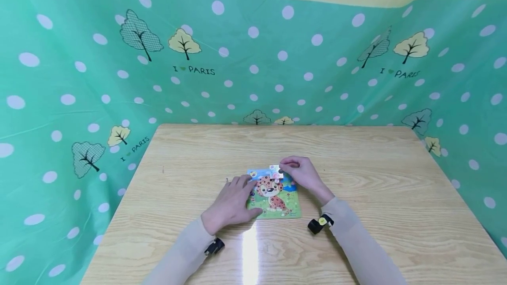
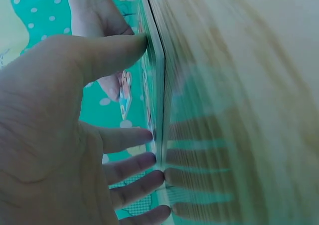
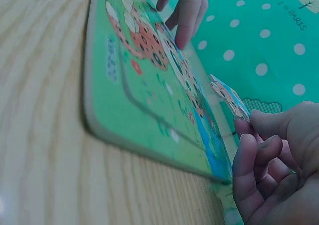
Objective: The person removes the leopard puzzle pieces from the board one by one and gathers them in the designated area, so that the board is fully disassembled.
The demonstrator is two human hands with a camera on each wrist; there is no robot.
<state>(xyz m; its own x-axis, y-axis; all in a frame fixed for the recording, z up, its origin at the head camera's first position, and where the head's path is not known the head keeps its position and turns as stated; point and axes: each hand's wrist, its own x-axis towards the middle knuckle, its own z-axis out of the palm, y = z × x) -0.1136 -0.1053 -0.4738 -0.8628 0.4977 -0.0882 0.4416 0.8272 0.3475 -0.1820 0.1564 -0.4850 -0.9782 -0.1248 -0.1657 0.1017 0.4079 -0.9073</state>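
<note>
A leopard jigsaw puzzle board [image 1: 291, 208] with a green and blue picture lies flat on the table. Above its upper edge, my right hand [image 1: 303, 173] pinches a puzzle piece [image 1: 275, 171] between thumb and fingers. The right wrist view shows this piece [image 3: 229, 96] tilted and raised off the board. My left hand [image 1: 233, 201] rests at the board's left side, its thumb and fingertips touching the board and its edge. Those fingers [image 2: 134, 190] are spread and fairly straight in the left wrist view.
Wooden tabletop [image 1: 376, 179] extends around the board, with a bright light reflection in front of it. A green dotted curtain [image 1: 253, 56] printed with trees hangs along the back and sides. Small black cameras are strapped to both wrists.
</note>
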